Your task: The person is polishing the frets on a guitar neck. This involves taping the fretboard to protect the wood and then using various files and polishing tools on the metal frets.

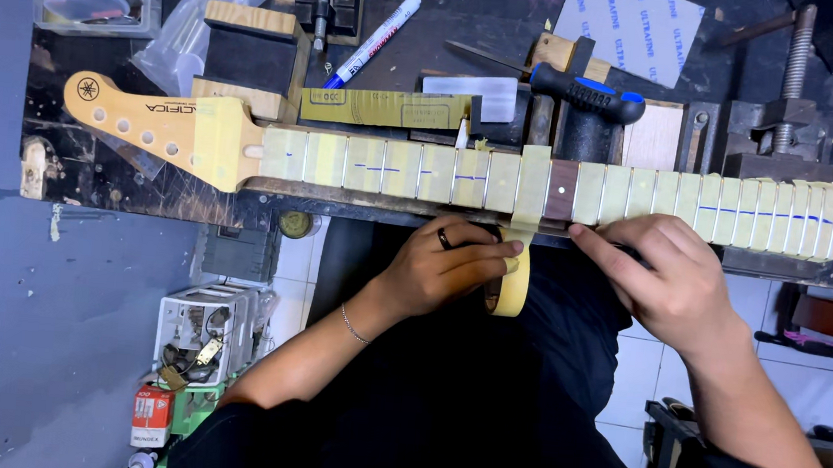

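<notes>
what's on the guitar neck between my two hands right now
In the head view, between the left hand and right hand, one bare dark fret space with a dot shows on the guitar neck, beside a fresh masking tape strip.

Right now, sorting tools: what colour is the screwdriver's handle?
Black with a blue end, clearest in the head view.

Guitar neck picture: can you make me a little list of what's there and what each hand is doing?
neck: lies flat along the bench, fretboard mostly taped
bare gap: one dark fret space still uncovered
tape strip: runs across the neck down to the roll
left hand: holds the tape roll below the neck
right hand: fingertips on the neck's near edge
bench: dark, scratched
marker: behind the neck
</notes>
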